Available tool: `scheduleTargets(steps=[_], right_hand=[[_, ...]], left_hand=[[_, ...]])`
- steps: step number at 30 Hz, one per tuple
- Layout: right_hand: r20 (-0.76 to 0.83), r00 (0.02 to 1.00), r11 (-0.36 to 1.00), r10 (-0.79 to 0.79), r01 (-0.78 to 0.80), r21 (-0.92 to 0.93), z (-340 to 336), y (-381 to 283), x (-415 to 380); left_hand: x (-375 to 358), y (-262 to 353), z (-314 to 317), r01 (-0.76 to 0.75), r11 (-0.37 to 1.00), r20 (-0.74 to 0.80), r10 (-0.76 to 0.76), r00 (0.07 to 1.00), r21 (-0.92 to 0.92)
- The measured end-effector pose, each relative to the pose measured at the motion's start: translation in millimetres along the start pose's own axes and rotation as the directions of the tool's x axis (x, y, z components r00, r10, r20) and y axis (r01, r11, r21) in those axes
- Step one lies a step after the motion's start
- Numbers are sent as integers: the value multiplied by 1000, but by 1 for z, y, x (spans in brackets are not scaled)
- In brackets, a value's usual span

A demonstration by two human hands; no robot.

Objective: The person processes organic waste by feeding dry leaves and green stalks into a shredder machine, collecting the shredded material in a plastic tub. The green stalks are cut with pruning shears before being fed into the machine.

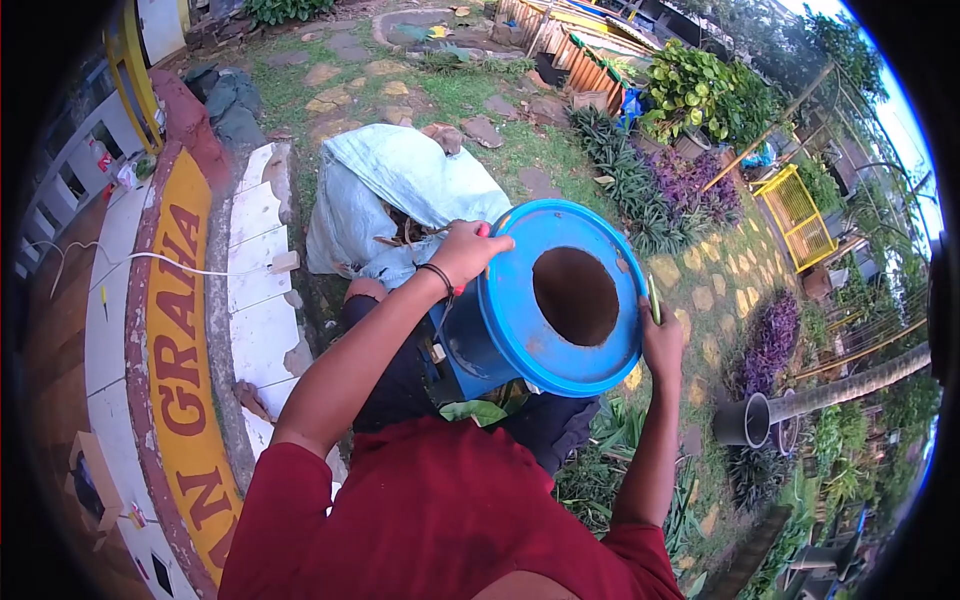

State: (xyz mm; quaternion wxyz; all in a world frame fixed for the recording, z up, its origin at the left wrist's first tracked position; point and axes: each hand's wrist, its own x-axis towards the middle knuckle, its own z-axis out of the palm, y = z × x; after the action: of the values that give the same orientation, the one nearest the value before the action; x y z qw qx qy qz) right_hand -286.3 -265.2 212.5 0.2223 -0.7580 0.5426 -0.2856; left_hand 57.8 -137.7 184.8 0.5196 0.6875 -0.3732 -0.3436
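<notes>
A blue bucket with a blue lid is tilted towards me above my lap. The lid has a large round hole, brown and dark inside. My left hand is closed on the lid's left rim, with a small red thing showing by its fingers. My right hand grips the right rim, and a slim light-green thing sticks up from it; its kind I cannot make out. Behind the bucket stands a pale woven sack with dry brown matter at its mouth.
To the left runs a low wall with yellow lettering and white tiles, crossed by a white cable. Plants and a stone path lie to the right, with a grey pot. Green leaves lie below the bucket.
</notes>
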Motion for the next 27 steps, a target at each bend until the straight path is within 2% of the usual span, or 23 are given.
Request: scheduleTargets(steps=[1,2,3,4,6,7,8,10,11,14,18,20,22,24,25,26,27], right_hand=[[5,1000,1000,26,-26,-15,4,9,-2],[13,999,998,49,-49,-28,8,14,-3],[-52,999,1000,15,-14,22,14,15,-4],[-47,999,1000,16,-15,22,16,16,-2],[-79,995,981,67,-80,-174,19,6,1],[-84,994,976,67,-83,-202,24,12,8],[-77,995,976,67,-81,-203,27,14,12],[-43,998,969,53,-62,-239,30,16,21],[-51,997,971,63,-73,-229,33,13,24],[-48,999,946,-13,-4,-325,32,9,27],[12,1000,934,19,-14,-357,31,14,28],[-50,999,927,-15,-5,-376,36,14,29],[-19,1000,921,-11,3,-389,36,11,30],[-43,999,926,-17,-1,-378,37,11,24],[-6,1000,941,1,-3,-337,34,18,26],[74,997,951,37,-13,-310,29,29,32],[77,996,977,38,-21,-213,25,52,37]], left_hand=[[1,6,2,0,1000,7,0,1000,-6],[-2,17,-1,-74,972,10,74,997,222],[-4,27,-5,-141,888,27,143,989,438],[-3,38,-8,-136,889,26,138,990,438],[-1,56,-10,-141,707,104,96,990,693],[0,63,-9,-144,622,103,102,989,769],[4,63,-8,-138,624,99,96,990,769],[17,66,-10,-193,443,164,102,981,876],[21,66,-11,-187,413,174,69,982,891],[27,62,-12,-191,430,178,73,981,883],[23,55,-8,-159,482,163,35,986,862],[29,53,-13,-198,491,203,44,978,848],[33,48,-14,-192,490,202,33,979,850],[38,33,-19,-199,635,208,62,976,747],[47,22,-28,-206,728,279,21,960,654],[39,11,-35,-190,729,278,0,961,658],[27,0,-43,-21,896,197,-75,978,443]])
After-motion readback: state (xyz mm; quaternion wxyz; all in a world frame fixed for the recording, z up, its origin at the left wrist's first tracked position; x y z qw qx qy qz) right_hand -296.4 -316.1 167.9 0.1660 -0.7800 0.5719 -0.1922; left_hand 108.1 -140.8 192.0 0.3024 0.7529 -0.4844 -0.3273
